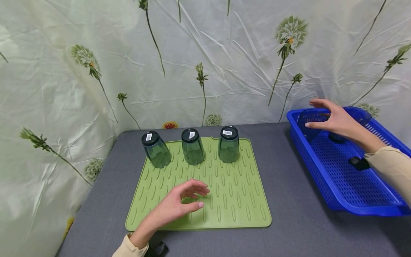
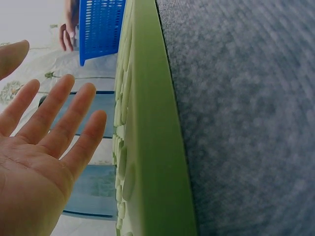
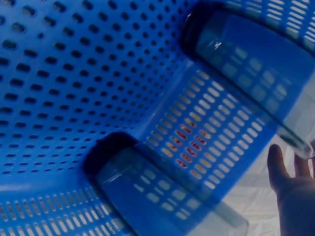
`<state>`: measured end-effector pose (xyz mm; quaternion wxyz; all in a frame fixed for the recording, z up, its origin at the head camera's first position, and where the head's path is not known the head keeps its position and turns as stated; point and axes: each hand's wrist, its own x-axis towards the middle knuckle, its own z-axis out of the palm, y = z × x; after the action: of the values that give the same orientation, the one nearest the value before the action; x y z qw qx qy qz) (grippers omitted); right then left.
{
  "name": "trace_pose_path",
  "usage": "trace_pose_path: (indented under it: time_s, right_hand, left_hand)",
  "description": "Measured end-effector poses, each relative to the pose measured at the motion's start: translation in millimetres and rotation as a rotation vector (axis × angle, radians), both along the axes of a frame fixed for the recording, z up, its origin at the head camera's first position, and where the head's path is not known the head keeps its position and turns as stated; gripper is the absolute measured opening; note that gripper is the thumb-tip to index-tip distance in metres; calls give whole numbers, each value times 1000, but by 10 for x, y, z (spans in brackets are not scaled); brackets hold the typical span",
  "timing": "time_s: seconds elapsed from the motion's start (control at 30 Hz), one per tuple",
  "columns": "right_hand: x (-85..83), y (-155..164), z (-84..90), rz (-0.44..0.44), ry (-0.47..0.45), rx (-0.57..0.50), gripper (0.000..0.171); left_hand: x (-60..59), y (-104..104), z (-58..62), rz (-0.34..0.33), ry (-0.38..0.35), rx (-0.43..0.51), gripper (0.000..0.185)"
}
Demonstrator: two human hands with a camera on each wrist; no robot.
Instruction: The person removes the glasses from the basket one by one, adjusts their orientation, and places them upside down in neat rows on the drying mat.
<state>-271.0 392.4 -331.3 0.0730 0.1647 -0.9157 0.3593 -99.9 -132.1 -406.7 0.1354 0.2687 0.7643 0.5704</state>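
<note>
Three green-tinted glasses stand upside down along the back of a green ridged mat: the left one (image 1: 157, 151), the middle one (image 1: 193, 148) and the right one (image 1: 228, 146). Barcode stickers show on their dark bases. My left hand (image 1: 179, 201) hovers over the mat with relaxed fingers, holding nothing. At the right, my right hand (image 1: 337, 119) is over the back of a blue basket (image 1: 334, 200), thumb and fingers spread near the rim of a glass (image 3: 256, 69). Contact is unclear. Another glass (image 3: 152, 187) stands beside it in the basket.
The green mat (image 1: 231, 210) lies on a grey cloth-covered table (image 1: 276, 232). Behind it hangs a pale curtain (image 1: 237, 71) printed with flowers. The perforated basket walls rise around the glasses at the right.
</note>
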Motion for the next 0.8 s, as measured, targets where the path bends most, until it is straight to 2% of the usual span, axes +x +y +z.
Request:
trace_pose_path:
  time_s: [0.17,0.33,0.5,0.8]
  right_hand:
    - [-6,31,-27,-5,-13,16,82]
    - [-20,38,-37,-5,-79,38,79]
    - [-8,34,-61,-33,-107,76,73]
    - [-5,38,-33,-42,-143,60,70]
  left_hand:
    - [3,1,10,0,-7,8,43]
    - [6,1,11,-7,4,11,43]
    - [13,-8,16,-3,-3,11,43]
    - [4,-22,26,0,11,10,41]
